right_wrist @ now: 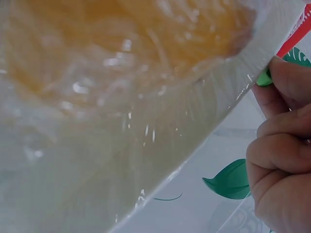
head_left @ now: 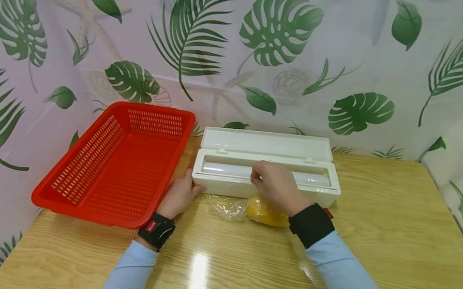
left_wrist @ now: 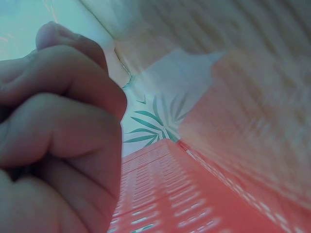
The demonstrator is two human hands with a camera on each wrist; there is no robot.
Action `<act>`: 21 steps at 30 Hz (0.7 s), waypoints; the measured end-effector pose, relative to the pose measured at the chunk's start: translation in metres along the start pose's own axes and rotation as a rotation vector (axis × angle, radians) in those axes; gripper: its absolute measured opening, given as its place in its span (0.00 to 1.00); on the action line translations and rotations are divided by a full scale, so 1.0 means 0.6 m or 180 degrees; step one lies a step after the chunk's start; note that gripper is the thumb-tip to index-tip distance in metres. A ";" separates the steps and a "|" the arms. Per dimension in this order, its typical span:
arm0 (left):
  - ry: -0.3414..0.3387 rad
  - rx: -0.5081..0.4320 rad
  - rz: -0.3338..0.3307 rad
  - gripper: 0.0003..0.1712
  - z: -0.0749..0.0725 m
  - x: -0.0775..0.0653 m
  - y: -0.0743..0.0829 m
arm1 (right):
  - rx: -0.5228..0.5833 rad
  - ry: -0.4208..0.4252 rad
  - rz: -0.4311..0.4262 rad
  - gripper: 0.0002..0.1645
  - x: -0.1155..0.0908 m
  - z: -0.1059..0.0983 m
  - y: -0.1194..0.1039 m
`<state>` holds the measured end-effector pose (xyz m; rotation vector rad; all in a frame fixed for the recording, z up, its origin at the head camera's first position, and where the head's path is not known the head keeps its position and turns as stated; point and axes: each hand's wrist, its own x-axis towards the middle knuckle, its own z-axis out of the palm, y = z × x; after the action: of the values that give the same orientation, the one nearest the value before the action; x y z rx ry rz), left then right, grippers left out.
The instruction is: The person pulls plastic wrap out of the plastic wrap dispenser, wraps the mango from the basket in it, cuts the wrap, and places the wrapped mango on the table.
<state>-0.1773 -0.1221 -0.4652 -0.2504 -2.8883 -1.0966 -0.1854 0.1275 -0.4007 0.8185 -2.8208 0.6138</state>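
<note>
A white cling film dispenser (head_left: 266,190) lies on the table with its lid (head_left: 267,143) raised at the back and a film roll (head_left: 228,169) inside. My left hand (head_left: 181,195) grips the dispenser's left end; in the left wrist view its fingers (left_wrist: 82,107) are curled. Over the front edge, my right hand (head_left: 277,182) pinches a small bright green slider (right_wrist: 265,77) between thumb and fingertips. Under that hand, against the dispenser's front, sits a yellow fruit (head_left: 264,212) covered in clear film (head_left: 225,206). The right wrist view shows the film stretched and shiny around it.
A red perforated basket (head_left: 129,219) stands to the left, its right side close to my left forearm. Behind the dispenser hangs a leaf-patterned cloth (head_left: 202,97). The wooden table (head_left: 401,225) extends to the right and front.
</note>
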 end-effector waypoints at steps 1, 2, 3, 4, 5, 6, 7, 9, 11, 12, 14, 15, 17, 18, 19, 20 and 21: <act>-0.0001 0.0001 -0.0011 0.22 0.000 0.000 0.000 | 0.0003 0.0008 -0.0005 0.06 -0.001 0.000 0.001; -0.0005 0.0000 -0.0015 0.22 0.000 0.000 0.001 | 0.0004 0.0015 -0.0006 0.06 -0.001 -0.001 0.001; -0.0009 -0.0004 -0.0024 0.22 0.000 0.000 0.001 | 0.0000 0.0026 -0.0004 0.06 -0.002 -0.001 0.002; -0.0010 -0.0003 -0.0028 0.22 0.000 0.000 0.001 | -0.0004 0.0032 -0.0003 0.06 -0.002 -0.001 0.002; -0.0013 -0.0001 -0.0036 0.22 -0.001 0.000 0.002 | -0.0005 0.0037 -0.0001 0.06 -0.003 -0.001 0.002; -0.0022 -0.0007 -0.0057 0.22 -0.001 0.000 0.002 | 0.0001 0.0041 -0.0001 0.06 -0.003 -0.001 0.003; -0.0026 -0.0012 -0.0067 0.22 -0.001 0.000 0.002 | 0.0000 0.0047 0.0002 0.06 -0.004 -0.001 0.003; -0.0038 -0.0027 -0.0095 0.22 -0.001 0.000 0.003 | -0.0005 0.0051 0.0027 0.06 -0.005 -0.002 0.004; -0.0048 -0.0035 -0.0107 0.22 -0.001 -0.001 0.003 | -0.0004 0.0047 0.0047 0.05 -0.006 -0.002 0.006; -0.0045 -0.0034 -0.0096 0.22 -0.001 -0.001 0.003 | -0.0008 0.0046 0.0061 0.05 -0.006 -0.002 0.007; -0.0042 -0.0027 -0.0072 0.22 -0.002 -0.002 0.004 | -0.0018 0.0051 0.0061 0.05 -0.008 -0.002 0.009; -0.0038 -0.0015 -0.0059 0.22 -0.002 -0.002 0.003 | -0.0020 0.0063 0.0046 0.05 -0.009 -0.003 0.010; -0.0028 0.0006 -0.0042 0.22 -0.002 -0.002 0.003 | -0.0031 0.0079 0.0020 0.05 -0.010 -0.004 0.011; -0.0027 0.0017 -0.0036 0.22 -0.001 -0.002 0.003 | -0.0038 0.0095 0.0005 0.05 -0.011 -0.004 0.012; -0.0032 0.0024 -0.0044 0.22 -0.001 -0.001 0.003 | -0.0042 0.0110 -0.0010 0.05 -0.012 -0.004 0.012; -0.0032 0.0032 -0.0043 0.22 -0.001 -0.001 0.003 | -0.0043 0.0121 -0.0016 0.05 -0.012 -0.005 0.013; -0.0033 0.0039 -0.0044 0.22 0.000 -0.001 0.003 | -0.0049 0.0130 -0.0017 0.05 -0.013 -0.005 0.013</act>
<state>-0.1766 -0.1208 -0.4641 -0.2367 -2.9091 -1.0826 -0.1831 0.1386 -0.4029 0.8011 -2.7824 0.6002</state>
